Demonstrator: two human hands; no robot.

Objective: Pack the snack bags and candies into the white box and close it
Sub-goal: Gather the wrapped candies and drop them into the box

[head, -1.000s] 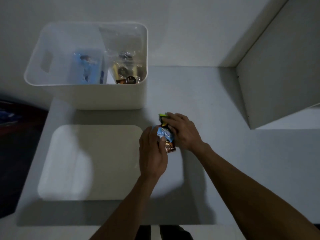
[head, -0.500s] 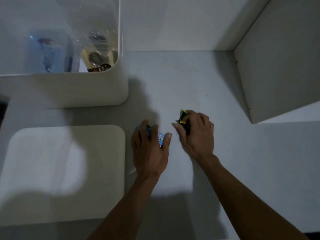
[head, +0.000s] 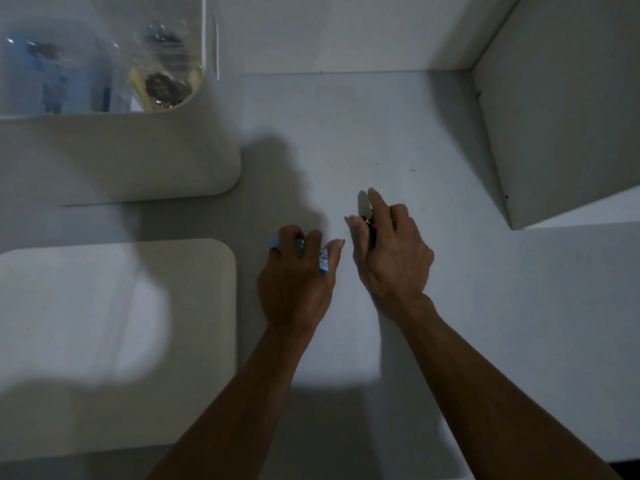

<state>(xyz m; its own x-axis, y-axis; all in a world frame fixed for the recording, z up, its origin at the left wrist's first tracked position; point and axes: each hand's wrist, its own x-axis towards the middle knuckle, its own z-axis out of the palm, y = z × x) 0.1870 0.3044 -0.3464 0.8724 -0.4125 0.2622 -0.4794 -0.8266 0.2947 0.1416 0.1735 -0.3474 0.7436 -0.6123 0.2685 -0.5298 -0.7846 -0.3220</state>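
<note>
- The white box (head: 145,157) is now seen closer, at the top left, with snack bags (head: 162,81) inside; its lid (head: 138,306) is off.
- The candies were held together; now they are split.
- A blue candy (head: 323,259) is held in the left hand (head: 294,282) with curled fingers.
- A dark candy (head: 370,225) is pinched by the right hand (head: 391,258).
- Both are likely dropped in the box next.

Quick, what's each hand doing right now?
Left hand: fingers curled round a blue candy wrapper.
Right hand: fingers pinch a dark candy.

Left hand (head: 298,282) gripping blue candy wrapper (head: 324,259), right hand (head: 391,254) gripping dark candy (head: 370,225), white box (head: 121,157) open, lid (head: 114,341) beside it.
</note>
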